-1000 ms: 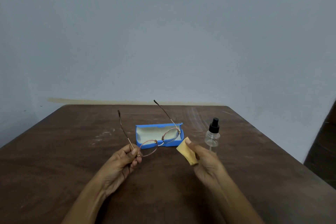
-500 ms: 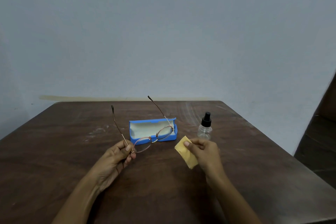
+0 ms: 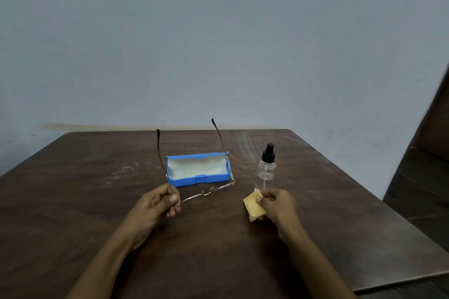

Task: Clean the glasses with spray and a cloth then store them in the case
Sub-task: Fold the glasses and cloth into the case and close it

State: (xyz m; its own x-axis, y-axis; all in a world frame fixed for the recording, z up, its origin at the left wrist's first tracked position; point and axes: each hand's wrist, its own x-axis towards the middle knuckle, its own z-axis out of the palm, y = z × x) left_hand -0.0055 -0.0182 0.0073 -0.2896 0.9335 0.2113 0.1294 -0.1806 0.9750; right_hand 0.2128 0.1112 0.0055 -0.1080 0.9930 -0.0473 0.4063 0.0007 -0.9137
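Observation:
My left hand (image 3: 160,204) pinches the thin metal-framed glasses (image 3: 209,193) at their left hinge. Both temples stand up and point away from me, and the lenses are seen almost edge-on just above the table. My right hand (image 3: 277,205) holds a folded yellow cloth (image 3: 252,205) between thumb and fingers, to the right of the glasses and apart from them. The blue case (image 3: 199,168) lies open behind the glasses, its pale lining showing. A clear spray bottle (image 3: 267,167) with a black nozzle stands upright just beyond my right hand.
Everything sits on a dark brown wooden table (image 3: 97,201) with pale scuff marks near its far side. A grey wall rises behind it. The table's right edge drops to a dark floor, where a dark slanted board (image 3: 435,128) leans.
My left hand has tilted the glasses so the lenses lie flatter and the temples stand more upright. My right hand with the cloth has drifted slightly right and lower, in front of the bottle.

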